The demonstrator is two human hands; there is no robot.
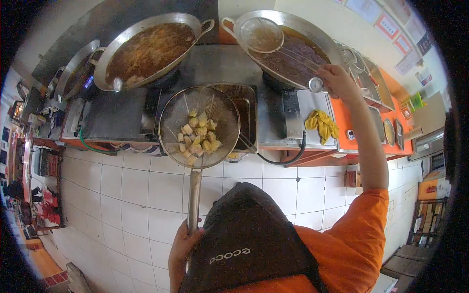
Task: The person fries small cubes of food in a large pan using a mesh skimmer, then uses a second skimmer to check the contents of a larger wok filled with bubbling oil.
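My left hand (188,236) is closed around the metal handle of a large round mesh strainer (172,135). Pale yellowish food chunks (198,137) lie in its mesh, over the counter and a sunken metal basin (246,110). My right hand (335,82) grips the wire handle of a smaller mesh skimmer (261,34). This skimmer is over the left side of the right-hand wok (307,22), which holds dark oil; whether its mesh touches the oil I cannot tell. A round dial thermometer (316,85) sits at that wok's near rim, beside my right hand.
Another wok (104,69) of bubbling brown oil stands at the left, with a further one (67,69) beyond. A yellow cloth (322,124), a small white timer (350,134) and metal trays (389,132) rest on the right counter. A black hose (293,159) hangs at the front edge.
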